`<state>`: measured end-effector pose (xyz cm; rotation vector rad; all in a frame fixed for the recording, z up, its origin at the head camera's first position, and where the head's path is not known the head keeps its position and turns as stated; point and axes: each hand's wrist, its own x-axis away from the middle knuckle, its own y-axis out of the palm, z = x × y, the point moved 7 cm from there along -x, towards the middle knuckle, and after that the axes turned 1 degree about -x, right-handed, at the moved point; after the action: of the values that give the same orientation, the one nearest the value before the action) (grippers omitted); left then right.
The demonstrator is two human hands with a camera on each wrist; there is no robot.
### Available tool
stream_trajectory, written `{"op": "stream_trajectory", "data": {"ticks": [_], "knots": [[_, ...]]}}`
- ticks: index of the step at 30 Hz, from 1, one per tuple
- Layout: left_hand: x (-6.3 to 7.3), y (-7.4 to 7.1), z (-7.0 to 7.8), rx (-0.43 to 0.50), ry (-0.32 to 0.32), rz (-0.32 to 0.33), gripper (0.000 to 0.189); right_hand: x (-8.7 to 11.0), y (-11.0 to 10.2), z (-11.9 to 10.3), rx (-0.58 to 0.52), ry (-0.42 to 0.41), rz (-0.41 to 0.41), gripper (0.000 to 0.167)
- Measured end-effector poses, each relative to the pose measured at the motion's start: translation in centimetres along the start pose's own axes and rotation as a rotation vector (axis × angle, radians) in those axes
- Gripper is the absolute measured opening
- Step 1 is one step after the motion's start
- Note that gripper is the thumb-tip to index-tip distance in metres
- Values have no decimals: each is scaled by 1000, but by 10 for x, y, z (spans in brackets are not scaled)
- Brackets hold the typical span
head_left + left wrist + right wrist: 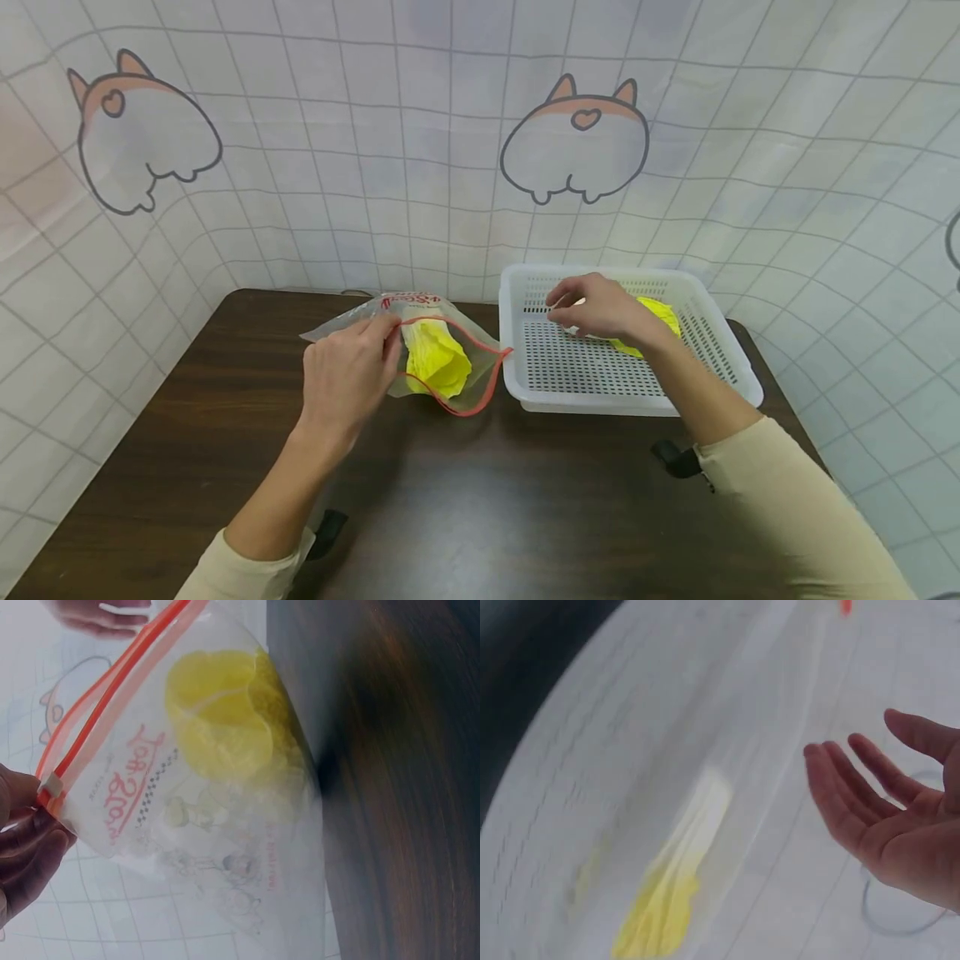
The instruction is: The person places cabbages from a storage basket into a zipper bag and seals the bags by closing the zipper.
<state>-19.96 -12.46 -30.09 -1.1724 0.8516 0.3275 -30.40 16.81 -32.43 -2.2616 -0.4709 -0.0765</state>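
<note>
At the left, my left hand [348, 367] pinches the rim of a clear zip bag [225, 885] with an orange-red zip edge; in the left wrist view the fingers are near the white slider [51, 787]. The bag's mouth gapes toward the basket. Inside it is a yellow and white cabbage leaf [438, 362]. My right hand [596, 308] hovers over the white basket [570, 371], holding nothing, its fingers loosely bent and apart. Another yellow and white cabbage leaf [679, 877] lies in the basket, partly behind the right wrist in the head view.
The basket with slotted walls stands at the back right of the dark wooden table [480, 500]. A white grid-patterned curtain [450, 167] with cartoon animals hangs behind and beside the table. Black straps [677, 458] are at both wrists.
</note>
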Motion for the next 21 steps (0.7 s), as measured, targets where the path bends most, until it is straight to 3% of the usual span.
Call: {"op": "stream_trajectory", "data": {"ticks": [4,10,21], "knots": [[0,0,0,-3,-1,-18,11,-8,-24,22,155,11,22,41],[1,1,0,-8,-7,-38,12,-22,-41,49,277,-24,-5,45],[2,1,1,-18,2,-43,12,-37,-50,97,435,107,-66,61]]}}
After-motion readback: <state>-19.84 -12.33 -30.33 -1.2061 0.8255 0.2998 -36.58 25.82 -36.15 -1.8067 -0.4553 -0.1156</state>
